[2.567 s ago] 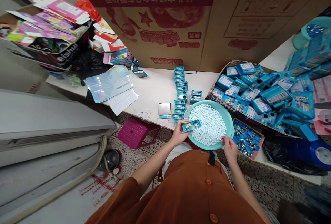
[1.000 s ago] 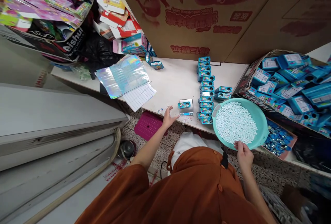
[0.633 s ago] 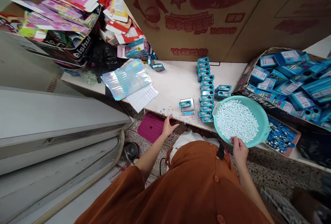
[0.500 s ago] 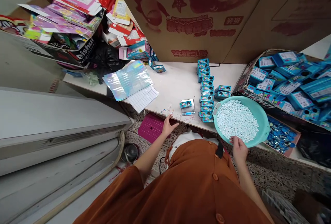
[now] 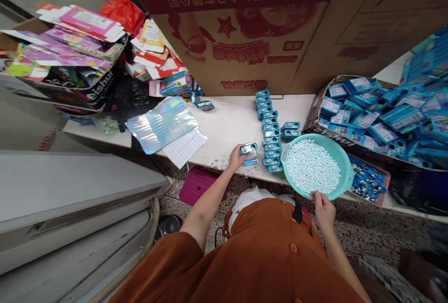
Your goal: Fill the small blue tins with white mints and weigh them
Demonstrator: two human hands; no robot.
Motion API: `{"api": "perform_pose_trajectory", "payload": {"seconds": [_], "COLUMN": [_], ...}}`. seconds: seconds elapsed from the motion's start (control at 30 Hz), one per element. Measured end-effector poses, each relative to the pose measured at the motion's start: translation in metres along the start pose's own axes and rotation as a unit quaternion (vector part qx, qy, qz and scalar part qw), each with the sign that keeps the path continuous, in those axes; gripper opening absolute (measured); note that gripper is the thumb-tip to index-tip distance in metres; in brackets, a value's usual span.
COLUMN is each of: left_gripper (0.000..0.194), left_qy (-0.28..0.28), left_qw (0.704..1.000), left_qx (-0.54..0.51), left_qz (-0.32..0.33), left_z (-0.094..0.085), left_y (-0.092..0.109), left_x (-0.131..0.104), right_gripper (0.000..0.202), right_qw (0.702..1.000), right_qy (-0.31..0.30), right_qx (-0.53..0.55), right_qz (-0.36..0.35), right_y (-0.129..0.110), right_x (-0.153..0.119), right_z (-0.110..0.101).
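Observation:
My left hand (image 5: 236, 157) is closed on the left end of a small blue candy box (image 5: 248, 148) with a round hole in its upper face. The box is at the small digital scale (image 5: 250, 162) and covers much of it; whether they touch I cannot tell. My right hand (image 5: 325, 209) is at the near rim of a turquoise basin (image 5: 346, 168), its fingers drawn together. What these fingers hold, if anything, is hidden. Many small white candies (image 5: 311, 165) fill the basin. Left of it runs a row of similar blue boxes (image 5: 271, 140).
Two more boxes (image 5: 290, 130) stand beside the row. A carton of blue boxes (image 5: 364, 112) and a tray of blue-and-silver pieces (image 5: 367, 179) lie right. Shiny film (image 5: 164, 123) and a label sheet (image 5: 185, 147) lie left. A large cardboard carton (image 5: 238, 70) stands behind.
My left hand has moved from the table's front edge up to the scale and taken hold of the box there. My right hand has drawn back slightly from the candies toward the basin's rim.

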State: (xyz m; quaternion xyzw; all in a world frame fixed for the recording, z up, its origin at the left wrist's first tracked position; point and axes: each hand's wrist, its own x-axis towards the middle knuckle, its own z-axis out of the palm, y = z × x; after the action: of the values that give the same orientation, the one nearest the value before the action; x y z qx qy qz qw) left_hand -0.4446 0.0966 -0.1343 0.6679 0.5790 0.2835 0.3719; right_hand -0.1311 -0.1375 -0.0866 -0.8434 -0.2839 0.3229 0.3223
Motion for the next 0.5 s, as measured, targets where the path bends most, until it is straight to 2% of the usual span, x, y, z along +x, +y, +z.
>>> {"api": "perform_pose_trajectory", "payload": {"seconds": [0.13, 0.2, 0.27, 0.33, 0.4, 0.5], "left_gripper": [0.040, 0.045, 0.045, 0.043, 0.042, 0.042], "left_qy": [-0.032, -0.061, -0.094, -0.126, -0.148, -0.158], "left_qw": [0.988, 0.976, 0.963, 0.952, 0.946, 0.944], "left_qx": [-0.007, -0.005, 0.006, 0.018, 0.026, 0.033], "left_qz": [0.149, 0.210, 0.254, 0.279, 0.288, 0.289], "left_z": [-0.010, -0.002, 0.015, 0.036, 0.053, 0.066], "left_y": [0.080, 0.119, 0.146, 0.160, 0.165, 0.166], "left_x": [-0.001, 0.001, 0.006, 0.011, 0.016, 0.019], "right_gripper": [0.053, 0.052, 0.051, 0.050, 0.050, 0.049], "right_qw": [0.999, 0.999, 0.998, 0.998, 0.998, 0.995], "right_qy": [0.018, 0.021, 0.025, 0.030, 0.041, 0.063], "right_qx": [0.025, 0.041, 0.049, 0.052, 0.053, 0.070], "right_qz": [0.022, 0.026, 0.021, 0.012, 0.010, 0.028], "right_y": [-0.003, -0.004, -0.004, -0.002, 0.003, 0.010], "right_x": [0.001, 0.005, 0.011, 0.018, 0.023, 0.026], "right_z": [-0.006, -0.008, -0.011, -0.015, -0.020, -0.028]}}
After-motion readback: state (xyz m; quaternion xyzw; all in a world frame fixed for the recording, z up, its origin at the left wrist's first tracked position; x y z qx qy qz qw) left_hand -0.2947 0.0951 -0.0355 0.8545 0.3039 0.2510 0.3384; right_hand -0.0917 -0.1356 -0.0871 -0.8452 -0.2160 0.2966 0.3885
